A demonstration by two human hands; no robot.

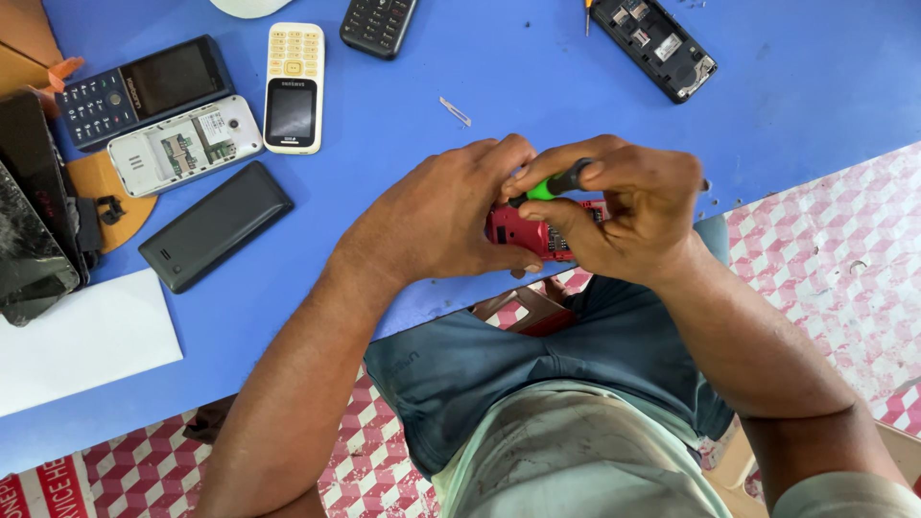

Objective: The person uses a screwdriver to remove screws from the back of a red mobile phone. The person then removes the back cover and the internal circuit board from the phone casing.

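The left hand point(446, 216) is wrapped around a red phone point(531, 233), thumb under it and fingers curled over the top, which pins the body steady at the table's near edge, just over the lap. The right hand point(628, 211) grips a green-handled screwdriver point(556, 180) between thumb and fingertips, held low and angled toward the phone's open back, so the tip seems to bear on the exposed insides; the tip itself is hidden behind the fingers. Both hands touch, bracing each other for fine work. They sit near the centre of a blue table point(787, 86). At 10 o'clock from the hands lie a cream phone point(293, 86), a dark keypad phone point(144, 88), a white phone point(184, 144) with its back off, and a black cover point(216, 225), laid side by side as if sorted. At 12 o'clock is another black phone point(379, 24); at 1 o'clock an opened black phone point(652, 46) shows its board. A white sheet point(82, 341) lies at 8 o'clock. The floor point(835, 278) beyond is pink-and-white patterned tile.
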